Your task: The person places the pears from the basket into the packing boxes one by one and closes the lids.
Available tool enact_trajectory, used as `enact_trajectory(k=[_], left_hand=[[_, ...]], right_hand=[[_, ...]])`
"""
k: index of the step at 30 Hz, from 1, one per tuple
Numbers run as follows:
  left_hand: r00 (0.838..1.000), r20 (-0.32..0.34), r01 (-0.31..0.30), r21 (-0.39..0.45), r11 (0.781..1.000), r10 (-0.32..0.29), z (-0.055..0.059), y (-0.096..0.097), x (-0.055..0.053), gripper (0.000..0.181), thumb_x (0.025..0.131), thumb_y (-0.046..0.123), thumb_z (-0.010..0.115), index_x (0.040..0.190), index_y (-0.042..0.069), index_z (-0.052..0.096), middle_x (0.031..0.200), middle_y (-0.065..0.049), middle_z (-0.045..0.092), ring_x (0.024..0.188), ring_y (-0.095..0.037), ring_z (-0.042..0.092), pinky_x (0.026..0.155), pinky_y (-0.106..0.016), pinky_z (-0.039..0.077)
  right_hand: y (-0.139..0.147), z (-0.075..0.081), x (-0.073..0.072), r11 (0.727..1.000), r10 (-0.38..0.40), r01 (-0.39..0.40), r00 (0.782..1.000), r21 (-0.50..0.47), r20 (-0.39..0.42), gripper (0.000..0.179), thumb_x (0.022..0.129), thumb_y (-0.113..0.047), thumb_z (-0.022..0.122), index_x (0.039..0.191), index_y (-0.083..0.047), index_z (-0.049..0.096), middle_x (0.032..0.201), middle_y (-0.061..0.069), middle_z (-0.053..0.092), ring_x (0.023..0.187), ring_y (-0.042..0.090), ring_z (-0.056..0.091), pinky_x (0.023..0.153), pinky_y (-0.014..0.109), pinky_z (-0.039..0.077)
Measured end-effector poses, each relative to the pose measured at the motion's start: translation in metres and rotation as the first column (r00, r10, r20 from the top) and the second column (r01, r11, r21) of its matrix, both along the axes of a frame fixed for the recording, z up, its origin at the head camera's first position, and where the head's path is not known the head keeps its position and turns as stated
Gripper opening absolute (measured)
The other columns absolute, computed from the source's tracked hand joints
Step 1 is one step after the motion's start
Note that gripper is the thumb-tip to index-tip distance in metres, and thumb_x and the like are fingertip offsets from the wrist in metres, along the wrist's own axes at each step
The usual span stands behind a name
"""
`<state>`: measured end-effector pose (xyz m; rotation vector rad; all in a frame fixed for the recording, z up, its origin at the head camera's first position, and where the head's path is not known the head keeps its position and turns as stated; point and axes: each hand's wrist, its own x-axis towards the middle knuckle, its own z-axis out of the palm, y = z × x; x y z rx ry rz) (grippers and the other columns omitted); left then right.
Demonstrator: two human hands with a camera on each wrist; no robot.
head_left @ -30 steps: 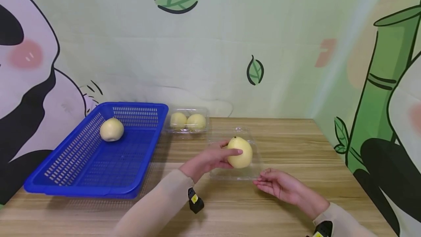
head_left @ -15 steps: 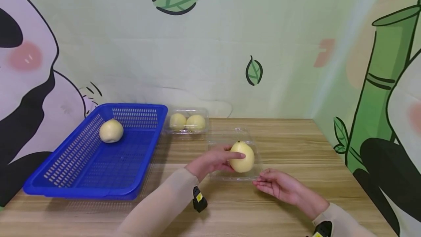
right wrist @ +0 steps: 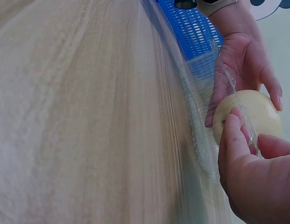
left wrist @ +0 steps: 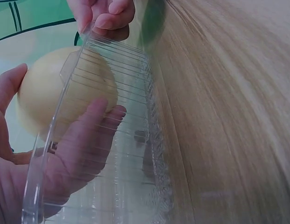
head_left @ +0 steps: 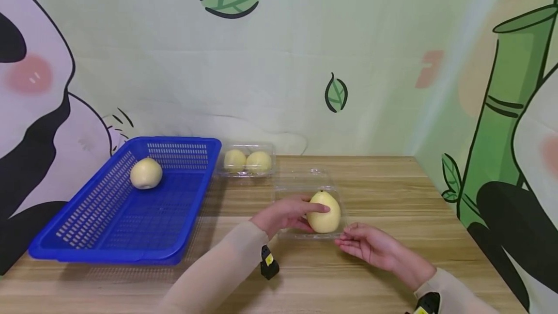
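My left hand (head_left: 285, 214) grips a pale yellow pear (head_left: 326, 217), stem upward, in the right part of a clear plastic clamshell box (head_left: 293, 235). The thumb lies across the pear's front; in the left wrist view, the other fingers (left wrist: 88, 140) show through the box's ribbed wall. Whether the pear touches the bottom is hard to tell. At the box's near right corner, my right hand (head_left: 370, 246) pinches the rim between thumb and fingers, seen closely in the right wrist view. The lid (head_left: 305, 178) is folded back, away from me.
To the left stands a blue plastic basket (head_left: 180, 236) with one pear (head_left: 146, 173) in its far left part. Beside it, near the wall, sits another clear box (head_left: 248, 147) holding two pears. A cloth printed with pandas and bamboo hangs behind the wooden table (head_left: 375, 183).
My left hand has moved the pear slightly right and toward me, lower into the clear box. My right hand has stayed at the box's corner.
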<state>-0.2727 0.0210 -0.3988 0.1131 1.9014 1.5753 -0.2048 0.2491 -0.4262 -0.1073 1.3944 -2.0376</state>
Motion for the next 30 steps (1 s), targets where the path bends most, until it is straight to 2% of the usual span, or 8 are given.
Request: enact_trajectory(k=[17, 30], left_hand=[[0.999, 0.024, 0.046, -0.042, 0.998, -0.045, -0.0019, 0.007, -0.0009, 0.049, 0.096, 0.029, 0.07, 0.134, 0.0, 0.058, 0.112, -0.013, 0.066, 0.094, -0.023, 0.067, 0.08, -0.033, 0.063], [0.999, 0.026, 0.047, -0.061, 0.997, -0.046, -0.0078, 0.0083, -0.0033, 0.049, 0.097, 0.032, 0.07, 0.131, -0.001, 0.059, 0.108, -0.01, 0.065, 0.09, -0.019, 0.063, 0.073, -0.028, 0.059]], right_hand=[[0.0011, -0.001, -0.0011, 1.0, 0.008, -0.008, 1.0, -0.008, 0.008, 0.022, 0.109, -0.005, 0.038, 0.1, -0.009, 0.057, 0.098, 0.001, 0.071, 0.099, 0.009, 0.074, 0.092, 0.02, 0.059], [0.0005, 0.0001, -0.0014, 1.0, 0.015, -0.015, 1.0, -0.013, 0.014, 0.022, 0.109, -0.005, 0.038, 0.1, -0.009, 0.057, 0.098, 0.001, 0.072, 0.099, 0.009, 0.074, 0.092, 0.019, 0.059]])
